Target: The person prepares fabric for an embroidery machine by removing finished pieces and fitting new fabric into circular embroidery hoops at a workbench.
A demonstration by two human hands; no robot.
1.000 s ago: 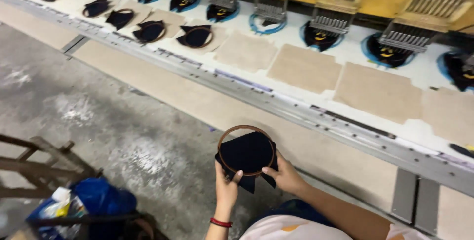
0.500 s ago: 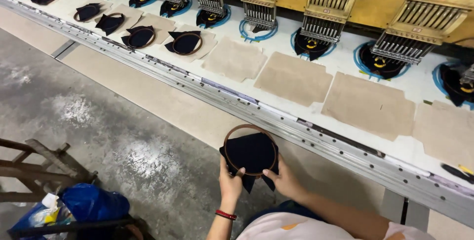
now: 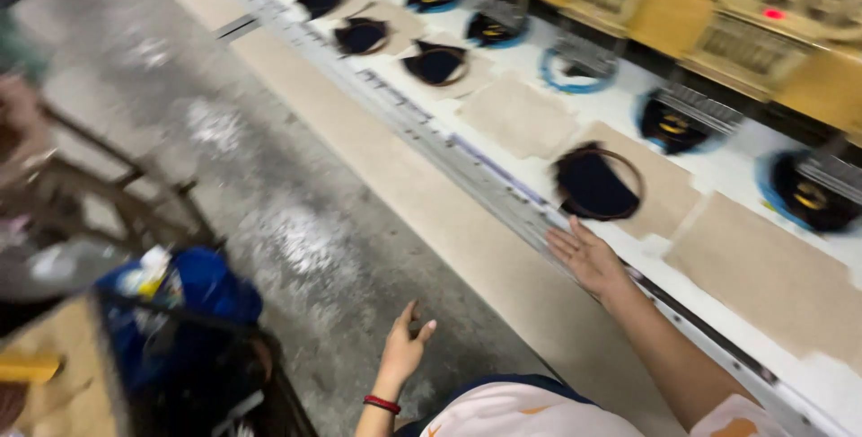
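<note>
Head view: one camera, looking down, motion-blurred.
Right hand: lay flat and open over the front rail of the machine bed, fingers spread, holding nothing.
Left hand: hung loosely open over the floor, empty, a red band at its wrist.
Hoop: sat on a tan sheet just beyond the right fingertips, apart from them, further onto the bed.
Nearer hand: the right, by far; the left was well apart, low and off the bed.
Axis: the hoop was round, so none to speak of.
Look: thin brown ring filled with dark cloth, edges blurred.
Others: similar hoops lined the bed toward its far end.
</note>
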